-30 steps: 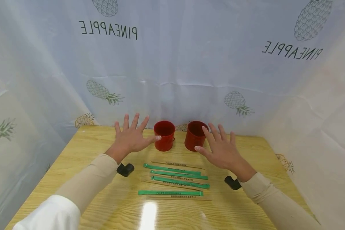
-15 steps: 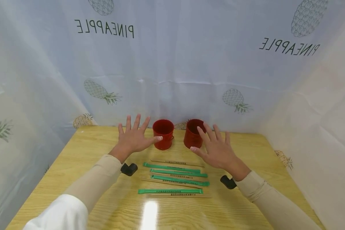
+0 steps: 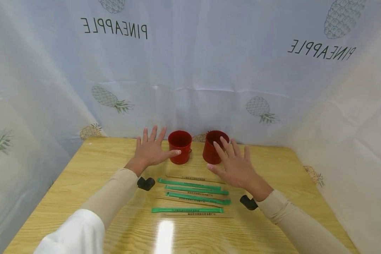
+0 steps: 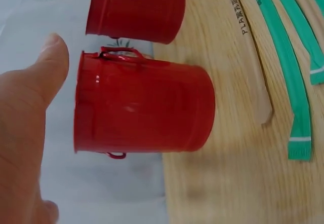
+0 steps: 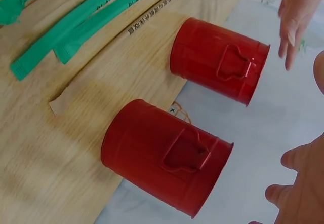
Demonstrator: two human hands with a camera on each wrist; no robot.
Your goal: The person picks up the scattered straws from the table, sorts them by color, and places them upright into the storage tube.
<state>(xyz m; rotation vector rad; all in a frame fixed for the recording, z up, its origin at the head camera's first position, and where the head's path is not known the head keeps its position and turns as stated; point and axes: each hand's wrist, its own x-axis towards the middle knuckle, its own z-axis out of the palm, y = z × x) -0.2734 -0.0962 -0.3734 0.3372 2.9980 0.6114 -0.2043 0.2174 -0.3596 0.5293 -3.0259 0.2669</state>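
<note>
Well, from my end of the feed I have a pale wood-grain table [image 3: 203, 236], a bright streak of glare on its near part, and a whitish curtain [image 3: 203, 63] behind and at both sides, printed with pineapples and the word PINEAPPLE in reverse.

Near the back edge I see two red buckets standing upright, mouths up, a short space between them. The left bucket [image 3: 179, 159] is just beside the left hand [image 3: 150, 151], whose thumb crosses it in my head view; the left wrist camera shows me a gap there. The right bucket [image 3: 210, 151] is partly covered by fingers of the right hand [image 3: 236, 167], though my right wrist camera shows that hand clear of it. Nearer me, between the forearms, slim green packets [image 3: 187, 210] and brown packets [image 3: 195, 179] lie crosswise in a loose stack of rows.

Both arms reach forward in beige sleeves, a black fitting at each wrist. I see both hands with palms down, fingers extended and fanned, thumbs pointing inward.
</note>
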